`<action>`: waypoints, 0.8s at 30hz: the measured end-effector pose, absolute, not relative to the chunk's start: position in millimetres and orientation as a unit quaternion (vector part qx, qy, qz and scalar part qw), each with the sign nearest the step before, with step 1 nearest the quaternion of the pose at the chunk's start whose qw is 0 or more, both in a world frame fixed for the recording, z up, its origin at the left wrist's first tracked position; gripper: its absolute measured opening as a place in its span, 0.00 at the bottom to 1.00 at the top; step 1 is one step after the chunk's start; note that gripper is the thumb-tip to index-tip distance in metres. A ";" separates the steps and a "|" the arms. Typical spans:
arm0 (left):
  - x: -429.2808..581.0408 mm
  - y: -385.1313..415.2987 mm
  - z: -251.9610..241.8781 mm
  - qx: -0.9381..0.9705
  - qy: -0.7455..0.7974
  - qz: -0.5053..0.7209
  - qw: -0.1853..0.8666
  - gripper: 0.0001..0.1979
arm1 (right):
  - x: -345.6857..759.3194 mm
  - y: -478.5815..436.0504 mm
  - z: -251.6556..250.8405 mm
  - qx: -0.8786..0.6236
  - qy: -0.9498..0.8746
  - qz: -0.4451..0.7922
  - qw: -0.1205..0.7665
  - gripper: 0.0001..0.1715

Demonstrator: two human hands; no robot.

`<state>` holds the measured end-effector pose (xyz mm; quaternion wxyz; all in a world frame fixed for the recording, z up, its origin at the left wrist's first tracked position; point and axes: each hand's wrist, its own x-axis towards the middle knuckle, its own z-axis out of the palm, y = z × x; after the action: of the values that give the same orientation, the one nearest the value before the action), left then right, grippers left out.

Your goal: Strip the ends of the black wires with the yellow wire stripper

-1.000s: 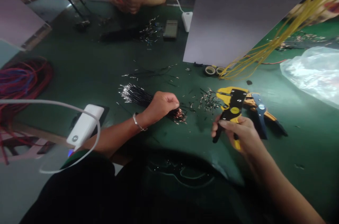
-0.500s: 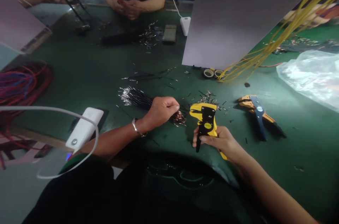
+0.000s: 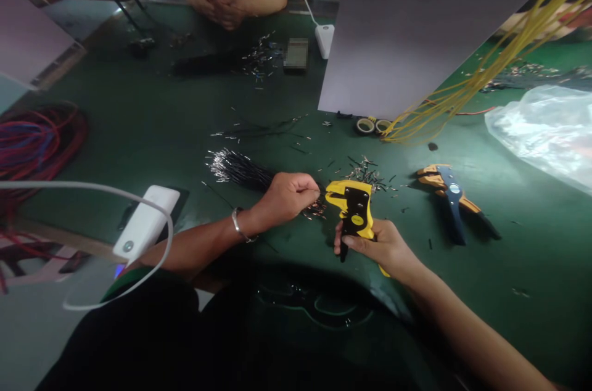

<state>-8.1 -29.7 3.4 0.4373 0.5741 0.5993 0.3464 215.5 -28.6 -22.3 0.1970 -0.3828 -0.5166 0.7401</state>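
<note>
My left hand (image 3: 287,195) is closed in a pinch on a thin black wire taken from the bundle of black wires (image 3: 240,170) lying on the green table (image 3: 152,126). The wire's end points at the jaws of a yellow and black wire stripper (image 3: 351,209). My right hand (image 3: 382,247) is wrapped round the stripper's handles and holds it just right of my left hand. Small cut wire bits (image 3: 367,172) lie scattered behind the stripper.
A second orange and blue stripper (image 3: 446,190) lies to the right. A white power bank (image 3: 145,224) with cable sits left. Yellow wires (image 3: 467,89), two tape rolls (image 3: 372,126), a grey board (image 3: 416,21) and a plastic bag (image 3: 546,126) stand behind. Another person's hands (image 3: 226,5) work across the table. Red wires (image 3: 37,144) lie far left.
My right hand has carried the yellow stripper left, from beside the other stripper to right next to my left hand. My left hand lifted a wire end toward its jaws.
</note>
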 end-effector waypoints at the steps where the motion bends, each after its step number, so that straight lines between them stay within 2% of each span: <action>1: -8.5 -29.4 4.4 0.572 0.597 0.344 0.445 0.06 | 215.7 -28.6 -22.3 -0.382 -0.520 0.738 0.196 0.19; 12: -9.8 -28.3 9.6 0.577 0.585 0.340 0.457 0.06 | 218.0 -29.2 -24.3 -0.395 -0.549 0.714 0.182 0.16; 24: -12.0 -26.8 5.8 0.590 0.582 0.335 0.449 0.06 | 215.8 -31.6 -23.5 -0.440 -0.547 0.690 0.175 0.09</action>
<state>-12.0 -26.8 5.8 0.4486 0.5896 0.5824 0.3346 215.8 -31.6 -23.5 0.1753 -0.4396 -0.5474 0.6902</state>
